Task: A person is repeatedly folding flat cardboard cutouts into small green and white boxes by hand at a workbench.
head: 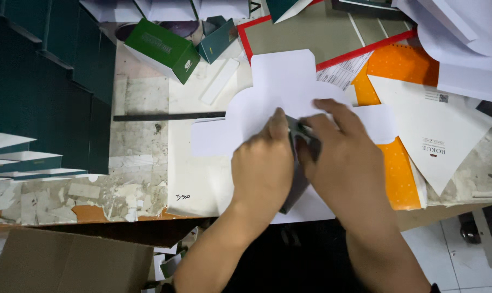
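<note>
A white die-cut card sheet [281,87] with rounded flaps lies flat on the worn worktable [137,135]. My left hand [262,168] and my right hand [346,163] press side by side on a small dark grey piece [303,135] that rests on the sheet's near part. Both hands have fingers bent down over that piece, thumbs nearly touching. Most of the grey piece is hidden beneath my palms.
Stacks of dark green boxes [45,81] fill the left side. A green and white box [162,49] lies at the back. Orange sheets [401,173] and white paper cut-outs [436,125] lie right. A black strip [167,116] crosses the table. A brown carton [67,263] stands below.
</note>
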